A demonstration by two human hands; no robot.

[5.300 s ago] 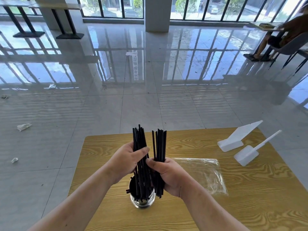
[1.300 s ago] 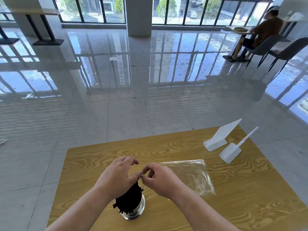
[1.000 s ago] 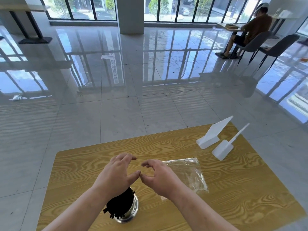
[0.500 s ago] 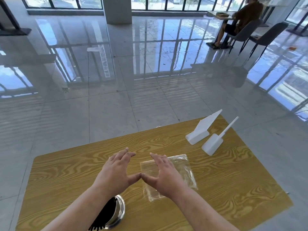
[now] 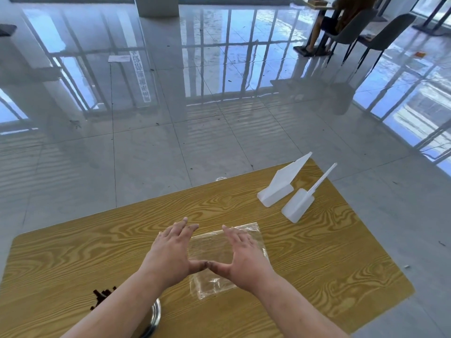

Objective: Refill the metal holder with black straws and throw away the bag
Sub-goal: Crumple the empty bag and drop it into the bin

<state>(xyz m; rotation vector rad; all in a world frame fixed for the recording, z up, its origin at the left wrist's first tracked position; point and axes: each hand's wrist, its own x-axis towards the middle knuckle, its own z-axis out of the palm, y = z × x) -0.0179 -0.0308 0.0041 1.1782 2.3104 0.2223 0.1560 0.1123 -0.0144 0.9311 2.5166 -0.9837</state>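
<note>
The clear plastic bag (image 5: 210, 247) lies flat on the wooden table (image 5: 305, 259). My left hand (image 5: 170, 252) and my right hand (image 5: 244, 257) are over it with fingers straight and spread, the thumb tips nearly meeting; I cannot tell whether the palms press it. The metal holder (image 5: 155, 318) stands at the near left, mostly hidden behind my left forearm. Tips of the black straws (image 5: 102, 295) stick out of it to the left.
Two white plastic sign stands (image 5: 280, 186) (image 5: 299, 207) sit at the table's far right. Beyond the table is shiny tiled floor. A person sits on a grey chair (image 5: 351, 25) at a far table, with a second chair beside.
Both hands left the straws in the holder, opened, and moved right over the bag. The view swung right and down, so the holder slid to the lower left.
</note>
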